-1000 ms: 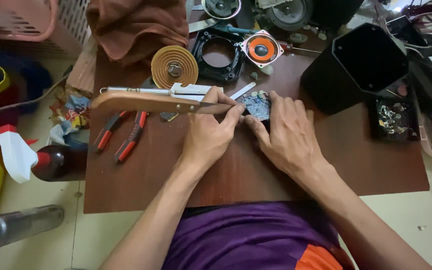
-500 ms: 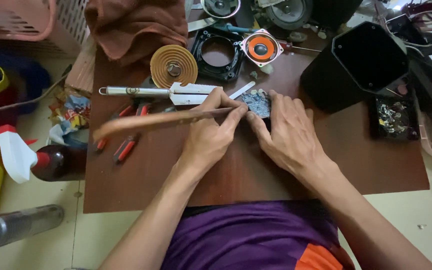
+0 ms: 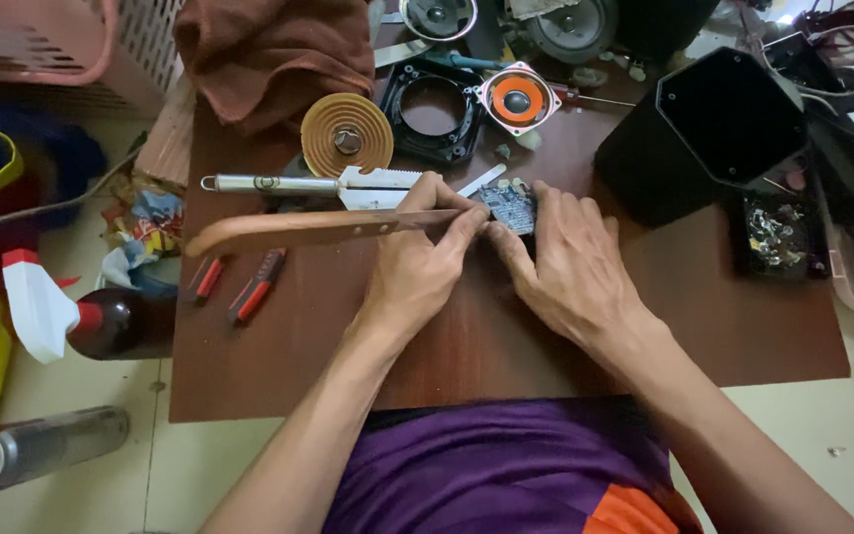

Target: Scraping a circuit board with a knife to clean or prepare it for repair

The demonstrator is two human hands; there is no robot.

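Clenching a wooden-handled knife (image 3: 328, 228), the left hand (image 3: 417, 262) could slip toward the right hand (image 3: 565, 267) pinning the circuit board (image 3: 509, 203).

A dark wooden table (image 3: 506, 346) carries a circuit board (image 3: 508, 204) near centre; a coil (image 3: 347, 133) and brown cloth (image 3: 274, 54) at eleven o'clock; red pliers (image 3: 257, 287) at nine; a black box (image 3: 704, 133) at two; a speaker (image 3: 517, 99) at twelve.

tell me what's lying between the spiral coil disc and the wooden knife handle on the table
In the head view, a metal-handled tool with a white toothed blade lies between the spiral coil disc and the wooden knife handle held by the left hand.
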